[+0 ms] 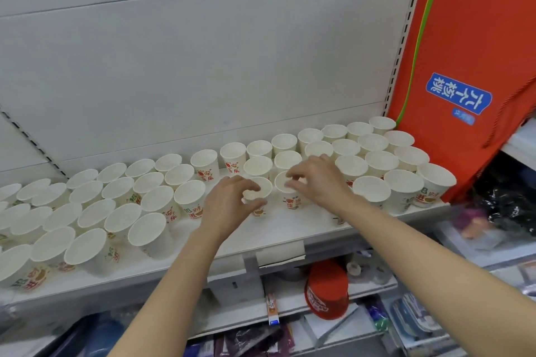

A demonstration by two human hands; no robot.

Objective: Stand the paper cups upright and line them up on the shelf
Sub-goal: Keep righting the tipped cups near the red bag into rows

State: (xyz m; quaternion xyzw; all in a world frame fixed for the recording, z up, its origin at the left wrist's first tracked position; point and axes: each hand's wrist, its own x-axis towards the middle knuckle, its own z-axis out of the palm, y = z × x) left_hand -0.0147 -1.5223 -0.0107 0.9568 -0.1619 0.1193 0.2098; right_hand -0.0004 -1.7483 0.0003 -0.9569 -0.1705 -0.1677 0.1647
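Several white paper cups with red and green print stand upright in rows along the white shelf [290, 233]. My left hand [229, 204] grips one cup [262, 187] at mid-shelf, thumb and fingers around its rim. Just to its right, my right hand [317, 180] has its fingertips on the rim of a neighbouring cup [285, 198]. Rows of cups [374, 159] fill the right part of the shelf. More cups [116, 211] crowd the left part, less evenly spaced.
A red carton [464, 52] with a blue label leans at the shelf's right end. The white back panel [203, 66] rises behind the cups. Below the shelf lie packaged goods and a red container [327, 293]. A bare strip of shelf runs in front of my hands.
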